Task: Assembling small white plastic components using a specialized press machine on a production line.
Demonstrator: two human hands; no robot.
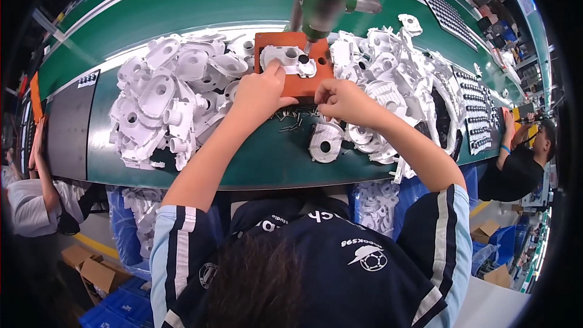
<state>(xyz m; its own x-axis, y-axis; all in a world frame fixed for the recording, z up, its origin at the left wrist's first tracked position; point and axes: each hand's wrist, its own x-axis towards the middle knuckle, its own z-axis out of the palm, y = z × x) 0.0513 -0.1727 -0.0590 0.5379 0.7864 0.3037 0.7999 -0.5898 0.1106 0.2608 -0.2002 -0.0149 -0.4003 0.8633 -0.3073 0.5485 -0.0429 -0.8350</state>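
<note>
A white plastic housing (280, 56) with round openings lies on an orange block (297, 88) under the head of a green press (320, 9). My left hand (262, 90) holds the housing by its left end, the thumb stretched out along the block's front edge. At the block's front right corner, my right hand (341, 102) has its fingers curled in a pinch; what sits between the fingertips is too small to make out. Small metal pins or screws (290, 123) lie scattered just in front of the block. Another white housing (325, 143) lies flat below my right hand.
Heaps of white plastic housings (161, 94) flank the block on the left and right (388, 79). Trays of small dark parts (477, 112) stand at the right. Bins lined with blue plastic (124, 218) stand below the table edge. Other people (516, 164) work at both sides.
</note>
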